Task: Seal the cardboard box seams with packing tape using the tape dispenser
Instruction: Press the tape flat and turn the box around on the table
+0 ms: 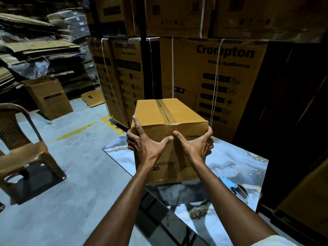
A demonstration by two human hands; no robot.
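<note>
A brown cardboard box [156, 114] is held at chest height over the marble-patterned table [236, 164]. A strip of brown tape runs along its top centre seam. My left hand [143, 141] grips the box's left front corner, fingers wrapped around the side. My right hand [197, 144] grips the right front corner, thumb pressed on the front face. A blue tape dispenser [234, 187] lies on the table to the right, apart from both hands.
Tall Crompton cartons [221, 82] stand stacked right behind the table. A brown plastic chair [21, 148] sits on the floor at left. An open carton [49, 98] and piles of flattened cardboard [35, 50] fill the far left. Dark stacks close in on the right.
</note>
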